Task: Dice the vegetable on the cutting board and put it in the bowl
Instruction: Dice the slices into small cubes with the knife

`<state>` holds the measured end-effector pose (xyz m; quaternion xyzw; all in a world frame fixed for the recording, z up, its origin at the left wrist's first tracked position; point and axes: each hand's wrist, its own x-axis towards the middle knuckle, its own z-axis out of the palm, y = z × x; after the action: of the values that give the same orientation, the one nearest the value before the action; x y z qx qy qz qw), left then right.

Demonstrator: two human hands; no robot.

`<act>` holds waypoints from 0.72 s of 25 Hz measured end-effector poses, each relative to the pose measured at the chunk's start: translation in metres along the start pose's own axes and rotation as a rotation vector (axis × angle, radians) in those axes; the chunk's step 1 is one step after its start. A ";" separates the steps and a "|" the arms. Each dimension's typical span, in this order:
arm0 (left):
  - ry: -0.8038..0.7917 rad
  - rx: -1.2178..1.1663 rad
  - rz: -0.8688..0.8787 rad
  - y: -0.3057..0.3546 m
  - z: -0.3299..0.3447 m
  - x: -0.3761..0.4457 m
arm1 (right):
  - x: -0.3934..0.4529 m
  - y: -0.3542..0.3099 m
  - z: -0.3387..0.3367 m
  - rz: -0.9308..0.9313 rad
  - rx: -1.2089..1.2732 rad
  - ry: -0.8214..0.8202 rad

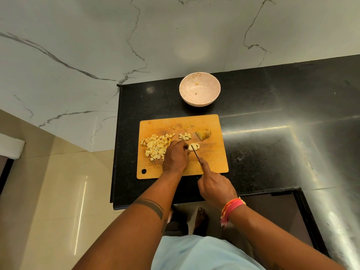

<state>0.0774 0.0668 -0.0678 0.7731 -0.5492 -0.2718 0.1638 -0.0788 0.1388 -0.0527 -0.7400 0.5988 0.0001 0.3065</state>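
A wooden cutting board lies on the black counter. A heap of pale diced potato covers its left part, with a smaller cluster of cubes near the middle. A sliced potato wedge rests at the upper right. My left hand presses its fingertips on a small potato piece. My right hand grips a knife whose blade stands in that piece. Beyond the board sits a pink bowl, holding only a few crumbs.
The black granite counter stretches to the right and wraps around a dark recess at lower right. Its left edge drops to marble-patterned flooring. My bare foot shows below the counter's front edge.
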 end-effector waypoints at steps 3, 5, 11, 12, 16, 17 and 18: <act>0.010 0.021 0.010 0.000 0.000 0.000 | 0.016 -0.009 -0.003 -0.035 -0.024 -0.013; 0.022 0.014 -0.002 0.000 0.000 0.001 | 0.022 -0.012 -0.004 -0.031 -0.046 -0.027; 0.047 0.046 -0.039 0.008 0.001 0.001 | -0.002 0.004 0.006 0.000 -0.034 -0.052; 0.059 0.047 -0.045 0.010 0.000 0.000 | -0.007 0.009 0.007 0.004 -0.025 -0.046; 0.068 0.053 -0.030 0.007 -0.003 -0.001 | -0.010 0.014 0.002 0.052 0.050 0.054; 0.063 0.052 -0.017 0.006 -0.003 -0.003 | -0.008 0.014 0.001 0.066 0.068 0.078; 0.062 0.049 0.001 0.006 -0.004 -0.005 | -0.007 0.014 0.001 0.077 0.079 0.095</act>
<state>0.0741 0.0691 -0.0603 0.7849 -0.5505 -0.2339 0.1618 -0.0931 0.1441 -0.0578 -0.7029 0.6402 -0.0466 0.3065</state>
